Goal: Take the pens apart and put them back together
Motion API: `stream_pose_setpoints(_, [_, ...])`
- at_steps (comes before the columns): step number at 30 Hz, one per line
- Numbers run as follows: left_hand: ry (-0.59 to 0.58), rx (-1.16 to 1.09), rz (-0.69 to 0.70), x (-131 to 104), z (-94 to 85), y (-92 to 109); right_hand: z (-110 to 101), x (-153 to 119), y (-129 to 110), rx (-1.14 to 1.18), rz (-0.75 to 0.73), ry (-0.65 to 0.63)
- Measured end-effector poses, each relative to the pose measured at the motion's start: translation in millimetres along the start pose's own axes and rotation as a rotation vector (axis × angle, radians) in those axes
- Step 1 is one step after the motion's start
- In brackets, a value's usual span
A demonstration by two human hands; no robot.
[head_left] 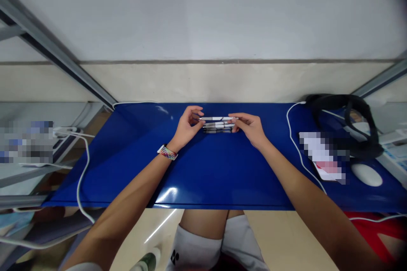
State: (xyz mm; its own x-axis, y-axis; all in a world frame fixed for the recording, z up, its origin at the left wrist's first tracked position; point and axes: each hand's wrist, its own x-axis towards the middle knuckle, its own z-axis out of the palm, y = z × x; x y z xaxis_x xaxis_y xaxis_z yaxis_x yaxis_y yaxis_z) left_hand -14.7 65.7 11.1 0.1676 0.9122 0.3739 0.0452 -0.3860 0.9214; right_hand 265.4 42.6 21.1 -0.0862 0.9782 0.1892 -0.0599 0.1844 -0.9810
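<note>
Several white-and-grey pens (219, 125) lie side by side on the blue tabletop (222, 169), pointing left to right. The farthest, a white pen with a grey grip (216, 118), sits slightly apart from the others. My right hand (249, 127) pinches this pen's right end between thumb and fingers, its lower fingers beside the other pens' ends. At the left ends is my left hand (189, 123), fingers curved and apart from the thumb. Its thumb tip is close to the pens; whether it touches them is unclear. A colourful band (168, 152) circles my left wrist.
To the right are a black headset-like strap (362, 131), a blurred-out phone-like item (327, 169), a white mouse (367, 175) and a white cable (295, 144). Another cable (83, 178) hangs by the left edge. A wall (222, 82) backs the table.
</note>
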Motion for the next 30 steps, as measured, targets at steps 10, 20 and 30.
stream_pose_setpoints(10, [-0.101,0.081,-0.024,-3,-0.9,6,1,1,-2,-0.013,0.015,0.007])
stream_pose_setpoints(20, [-0.092,0.041,-0.092,-2,-0.5,11,1,0,4,-0.023,0.01,-0.042])
stream_pose_setpoints(30, [-0.037,-0.048,-0.07,-2,1.6,9,4,-1,0,0.006,0.021,-0.007])
